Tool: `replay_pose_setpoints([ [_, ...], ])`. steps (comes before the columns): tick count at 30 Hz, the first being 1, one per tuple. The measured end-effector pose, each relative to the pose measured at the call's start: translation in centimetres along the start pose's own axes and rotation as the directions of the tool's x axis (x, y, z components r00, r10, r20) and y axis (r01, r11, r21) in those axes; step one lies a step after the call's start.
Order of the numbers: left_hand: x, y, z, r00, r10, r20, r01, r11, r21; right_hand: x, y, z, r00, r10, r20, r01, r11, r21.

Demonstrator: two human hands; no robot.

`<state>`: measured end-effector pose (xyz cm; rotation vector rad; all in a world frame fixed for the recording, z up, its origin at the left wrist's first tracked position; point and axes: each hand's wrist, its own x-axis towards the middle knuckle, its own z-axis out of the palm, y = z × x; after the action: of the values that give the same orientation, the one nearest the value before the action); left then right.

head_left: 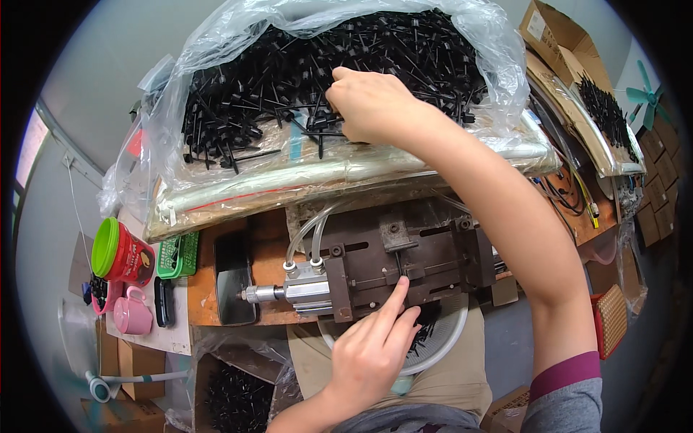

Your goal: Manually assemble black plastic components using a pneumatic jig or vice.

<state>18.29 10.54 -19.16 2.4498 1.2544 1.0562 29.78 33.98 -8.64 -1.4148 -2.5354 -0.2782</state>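
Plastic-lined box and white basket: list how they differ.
The plastic-lined box lies beyond the metal fixture; the white basket sits at the person's lap, partly hidden by the fixture. The box is larger and draped in clear plastic; the basket is smaller, with a bare, curved rim. Both hold black parts.

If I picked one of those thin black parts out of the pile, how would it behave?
The black parts are probably light, given their slim stems. The stems look straight where they jut out, so they are likely fairly stiff. One might snag its neighbours, since they lie crisscrossed.
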Motion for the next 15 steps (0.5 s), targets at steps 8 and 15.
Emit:
replay_pose_setpoints([
  [8,-0.9,-0.7,3.0,0.998,0.054,0.024,-0.057,0.988,0.144,-2.3,2.1,-1.1,0.976,-0.214,-0.049,0.219,0.963,0.160],
  [15,0.0,-0.9,3.0,0.997,0.036,0.069,-0.046,0.987,0.153,-4.3,5.4,-2.8,0.949,0.234,-0.211,0.006,0.656,0.754],
])
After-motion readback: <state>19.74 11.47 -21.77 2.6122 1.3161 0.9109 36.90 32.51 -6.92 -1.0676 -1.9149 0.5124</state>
